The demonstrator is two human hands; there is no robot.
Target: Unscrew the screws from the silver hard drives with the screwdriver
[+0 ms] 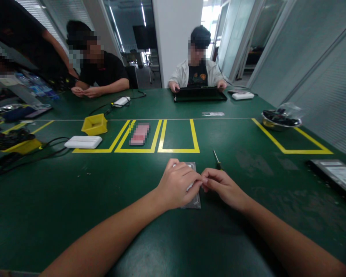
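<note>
Two hands met over a flat, silver-grey metal plate [193, 200] that lay on the green table [75, 215] directly in front of the person, below the yellow tape boxes [177, 136]. The plate looked like a thin, rigid rectangle, perhaps a drive casing or a cover. By its look it was probably light, stiff and rather slick on its faces, with edges that would give the surest hold; pinching it by the long sides, or sliding it to the table edge, seemed safer than prying at a corner.

The left hand [177, 186] lay curled over the plate's upper part, fingers bent and pressing down on it, covering most of it, so only the far corner and the near end showed. The right hand [223, 188] rested on the table just beside the plate's right edge, its fingers drawn together to a pinch that met the left fingertips. Whether something tiny, such as a screw, sat in that pinch could not be told.

A small screwdriver [217, 159] lay near, just beyond the right hand and touched by neither hand. Farther off stood a yellow tray [94, 125].
</note>
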